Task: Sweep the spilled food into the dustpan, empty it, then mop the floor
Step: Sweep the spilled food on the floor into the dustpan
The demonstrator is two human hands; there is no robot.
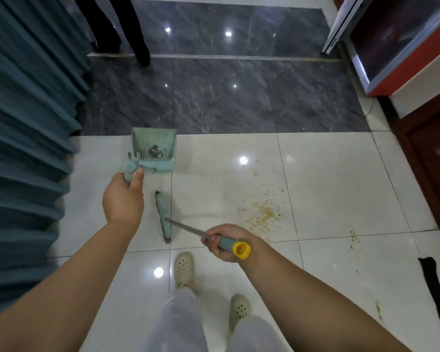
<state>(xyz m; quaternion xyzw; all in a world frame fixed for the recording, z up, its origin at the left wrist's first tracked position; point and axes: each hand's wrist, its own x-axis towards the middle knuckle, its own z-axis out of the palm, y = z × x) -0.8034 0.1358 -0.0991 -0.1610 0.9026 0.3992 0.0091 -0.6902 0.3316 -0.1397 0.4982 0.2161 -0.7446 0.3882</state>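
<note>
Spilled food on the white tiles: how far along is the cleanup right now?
Barely started. The spilled food still lies scattered on the white tile, with more crumbs off to the right. In hand: the left hand grips the dustpan handle, and the right hand holds the broom, its head on the floor left of the spill. The dustpan holds only some dark debris. Sweeping, emptying and mopping all remain; no mop is visible.
</note>
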